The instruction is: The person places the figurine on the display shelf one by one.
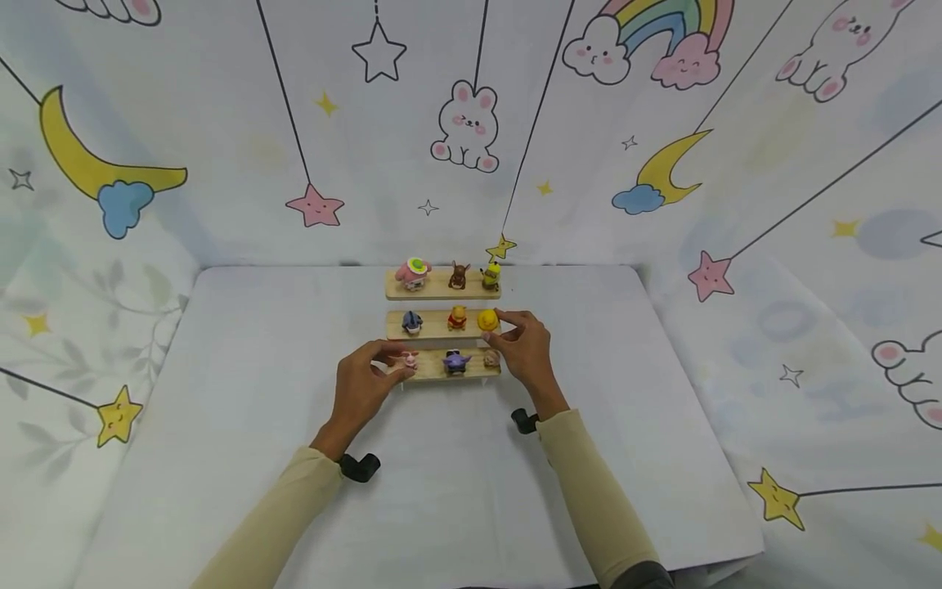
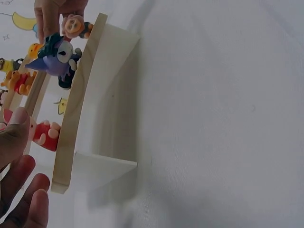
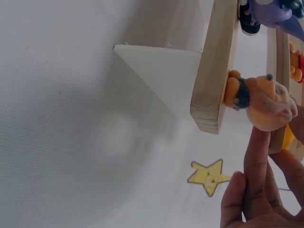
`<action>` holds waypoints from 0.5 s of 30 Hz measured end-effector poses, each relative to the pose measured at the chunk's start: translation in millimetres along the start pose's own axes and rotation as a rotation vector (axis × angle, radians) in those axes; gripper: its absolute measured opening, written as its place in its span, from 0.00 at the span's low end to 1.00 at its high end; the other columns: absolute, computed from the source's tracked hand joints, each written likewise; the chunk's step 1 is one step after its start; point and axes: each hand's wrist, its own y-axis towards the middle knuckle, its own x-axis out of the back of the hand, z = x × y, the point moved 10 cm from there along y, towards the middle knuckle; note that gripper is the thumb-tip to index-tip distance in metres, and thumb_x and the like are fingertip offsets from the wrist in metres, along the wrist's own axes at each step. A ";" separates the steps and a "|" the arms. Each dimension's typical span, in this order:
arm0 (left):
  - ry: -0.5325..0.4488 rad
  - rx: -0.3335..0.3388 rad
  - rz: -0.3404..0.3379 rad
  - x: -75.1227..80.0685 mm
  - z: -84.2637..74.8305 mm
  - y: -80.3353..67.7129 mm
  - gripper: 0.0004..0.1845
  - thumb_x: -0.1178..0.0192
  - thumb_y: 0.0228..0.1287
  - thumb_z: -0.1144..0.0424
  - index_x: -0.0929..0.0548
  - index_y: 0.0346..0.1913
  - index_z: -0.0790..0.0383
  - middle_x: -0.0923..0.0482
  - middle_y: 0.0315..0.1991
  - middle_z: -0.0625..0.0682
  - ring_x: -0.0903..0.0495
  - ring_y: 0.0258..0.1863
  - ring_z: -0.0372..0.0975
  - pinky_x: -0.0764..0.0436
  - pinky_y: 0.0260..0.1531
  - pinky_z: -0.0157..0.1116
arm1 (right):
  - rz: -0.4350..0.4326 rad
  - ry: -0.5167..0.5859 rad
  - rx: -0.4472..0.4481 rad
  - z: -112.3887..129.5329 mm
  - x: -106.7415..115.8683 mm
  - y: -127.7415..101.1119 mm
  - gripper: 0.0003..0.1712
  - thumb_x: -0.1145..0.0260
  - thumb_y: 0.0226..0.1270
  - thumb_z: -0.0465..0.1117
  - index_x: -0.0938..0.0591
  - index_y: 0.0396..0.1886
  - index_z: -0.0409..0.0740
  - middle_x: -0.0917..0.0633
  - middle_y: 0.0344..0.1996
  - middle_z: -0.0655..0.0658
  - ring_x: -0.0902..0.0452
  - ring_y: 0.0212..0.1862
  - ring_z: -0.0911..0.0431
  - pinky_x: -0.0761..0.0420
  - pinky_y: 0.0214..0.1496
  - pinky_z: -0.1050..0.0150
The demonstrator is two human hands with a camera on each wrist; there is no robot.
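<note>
A three-step wooden shelf (image 1: 434, 370) stands on the white table, with three small figurines on each step. On the lowest step are a pink piglet (image 1: 407, 361), a purple figure (image 1: 456, 361) and a tan bear (image 1: 491, 357). My left hand (image 1: 393, 360) pinches the piglet (image 2: 45, 133); the thumb (image 2: 16, 128) lies on its head at the left end of the plank (image 2: 78, 95). My right hand (image 1: 503, 335) holds the tan bear (image 3: 266, 102) at the right end of the plank (image 3: 216, 71). One finger (image 3: 256, 147) presses against the bear's head.
The middle step carries a blue figure (image 1: 412, 322), a yellow-and-red bear (image 1: 457, 317) and a yellow duck (image 1: 487, 320). The top step carries a pink figure (image 1: 414, 273), a brown one (image 1: 459, 276) and a yellow one (image 1: 491, 276). A cartoon-print backdrop (image 1: 471, 123) walls in the table.
</note>
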 end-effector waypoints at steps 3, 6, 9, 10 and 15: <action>0.025 -0.006 -0.005 7.1 3.5 -2.2 0.24 0.17 0.55 0.59 0.10 0.55 0.56 0.09 0.50 0.50 0.13 0.44 0.43 0.15 0.37 0.41 | 0.001 0.003 0.005 -0.7 -2.4 0.1 0.30 0.19 0.65 0.41 0.14 0.67 0.50 0.16 0.57 0.43 0.15 0.41 0.52 0.17 0.36 0.70; 0.040 0.007 -0.004 12.1 7.0 -4.1 0.25 0.17 0.55 0.58 0.11 0.56 0.55 0.09 0.51 0.51 0.14 0.46 0.44 0.15 0.39 0.44 | -0.005 -0.006 0.009 -1.6 -3.5 0.4 0.30 0.20 0.65 0.41 0.14 0.67 0.51 0.16 0.56 0.45 0.15 0.41 0.53 0.17 0.36 0.70; 0.063 0.015 -0.003 16.6 7.9 -5.7 0.26 0.17 0.55 0.57 0.11 0.57 0.54 0.10 0.51 0.51 0.15 0.47 0.44 0.15 0.40 0.45 | -0.012 -0.018 0.015 -2.0 -4.0 0.6 0.29 0.20 0.66 0.42 0.14 0.67 0.52 0.17 0.55 0.45 0.15 0.41 0.53 0.17 0.36 0.70; 0.072 0.013 -0.004 18.1 7.6 -6.1 0.26 0.16 0.54 0.57 0.11 0.57 0.54 0.10 0.51 0.51 0.16 0.48 0.45 0.15 0.40 0.45 | -0.014 -0.021 0.018 -1.9 -4.0 0.5 0.29 0.20 0.66 0.42 0.14 0.67 0.52 0.17 0.55 0.45 0.15 0.41 0.53 0.17 0.37 0.70; 0.132 -0.033 -0.015 25.7 1.2 -7.3 0.28 0.16 0.55 0.57 0.12 0.59 0.55 0.11 0.51 0.53 0.18 0.50 0.47 0.19 0.41 0.45 | -0.013 -0.045 0.044 -0.6 -2.6 -2.2 0.31 0.21 0.68 0.43 0.17 0.70 0.51 0.16 0.57 0.42 0.13 0.46 0.50 0.12 0.43 0.63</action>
